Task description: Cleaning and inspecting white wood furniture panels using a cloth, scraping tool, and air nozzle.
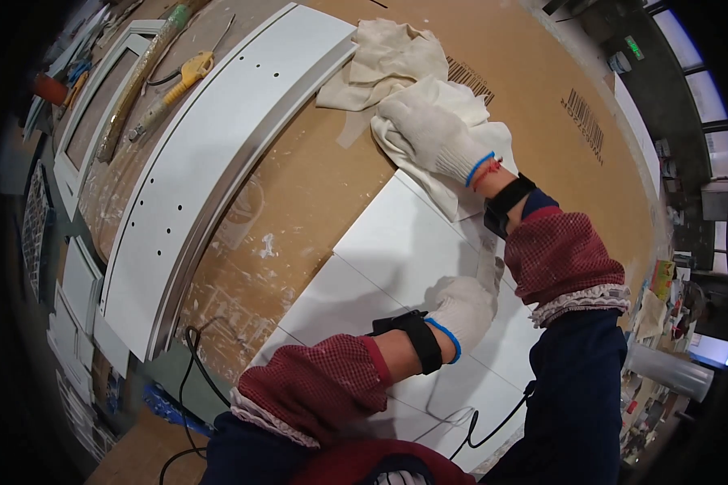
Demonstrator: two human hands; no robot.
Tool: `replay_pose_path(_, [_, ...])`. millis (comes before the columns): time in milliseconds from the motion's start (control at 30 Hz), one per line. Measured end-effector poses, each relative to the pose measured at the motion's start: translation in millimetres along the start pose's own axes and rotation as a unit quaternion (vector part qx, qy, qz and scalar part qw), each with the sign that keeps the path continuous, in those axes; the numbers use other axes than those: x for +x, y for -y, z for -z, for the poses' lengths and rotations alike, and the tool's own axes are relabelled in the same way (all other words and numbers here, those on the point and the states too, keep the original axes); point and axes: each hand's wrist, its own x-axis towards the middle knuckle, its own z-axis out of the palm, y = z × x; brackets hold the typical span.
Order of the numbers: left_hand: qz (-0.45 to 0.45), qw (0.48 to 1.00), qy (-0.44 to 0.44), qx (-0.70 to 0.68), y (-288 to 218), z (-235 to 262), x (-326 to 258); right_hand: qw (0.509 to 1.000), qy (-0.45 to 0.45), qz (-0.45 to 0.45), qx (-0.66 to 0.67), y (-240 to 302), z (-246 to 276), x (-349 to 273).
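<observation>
Nearest you, your left hand (469,305), gloved in white with a black strap at the wrist, lies on the white panels (396,250) that sit on the brown cardboard-covered bench (315,186); its fingers are hidden behind the wrist, so you cannot tell how far it is open or whether it grips anything. Farther out, your right hand (429,133), also gloved, presses down with fingers spread flat on a cream cloth (388,56) at the far edge of the panels, pinning it rather than clutching it. Beyond and to the left lies a long white board with drilled holes (218,153), and past it a yellow-handled tool (178,81).
</observation>
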Motion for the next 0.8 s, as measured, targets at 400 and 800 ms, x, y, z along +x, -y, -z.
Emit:
replay_pose_path(400, [0.085,0.913,-0.115,-0.382,16.1,-17.2,-1.4,0.964,-0.145,-0.038,-0.22,-14.2,13.6,-154.2])
replay_pose_path(800, [0.05,0.968,-0.191,-0.153,-10.1,-38.4,-62.4,0.985,-0.016,0.065,-0.16,48.0,-6.8,-103.6])
